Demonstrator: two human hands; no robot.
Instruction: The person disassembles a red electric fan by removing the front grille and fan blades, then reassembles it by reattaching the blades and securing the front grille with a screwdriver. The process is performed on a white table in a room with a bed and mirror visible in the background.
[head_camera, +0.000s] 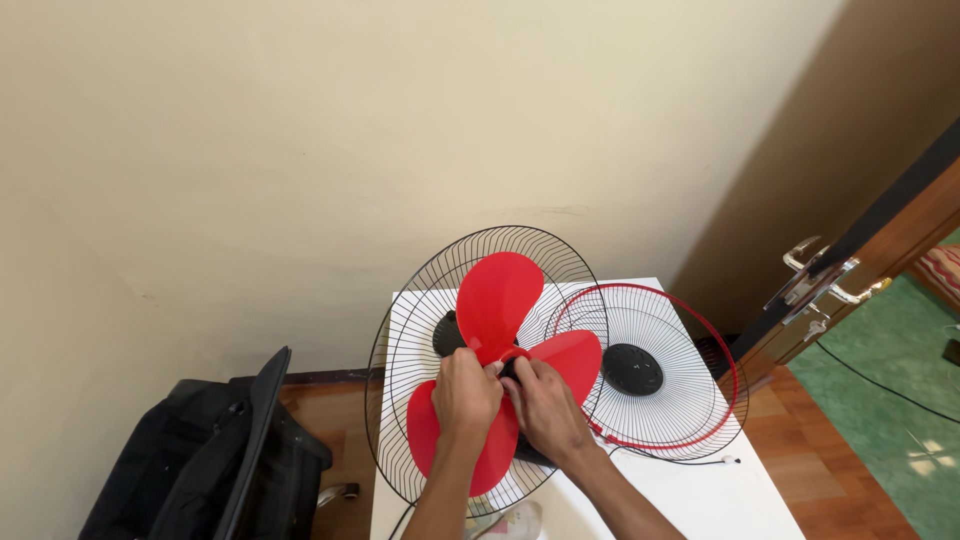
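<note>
Head view looks down on our two hands at work over a fan laid out on a white bench (720, 495) that stands against a cream wall (300, 130). Largest on the bench is the black rear wire guard (400, 340), a round dish of thin radial wires tilted up toward the wall, its lower rim hanging past the near left edge of the bench. Inside it sits the red fan blade (500, 290), glossy plastic with three broad rounded lobes: one points up toward the wall, one spreads to the right, and one points down to the left, partly hidden by our wrist. To the right, overlapping the rear guard's rim, the front guard (680, 400) lies flat, its wires ringed in red with a black round cap at the centre. Our left hand (466, 392) and right hand (543, 405) meet at the hub of the blade, just beside each other; the fingers of both are curled tight around the hub, though we cannot tell exactly what part they pinch. On the wooden floor to the left a black bag (200, 460) stands open, and at the right edge a door (880, 250) with a metal handle is ajar.
</note>
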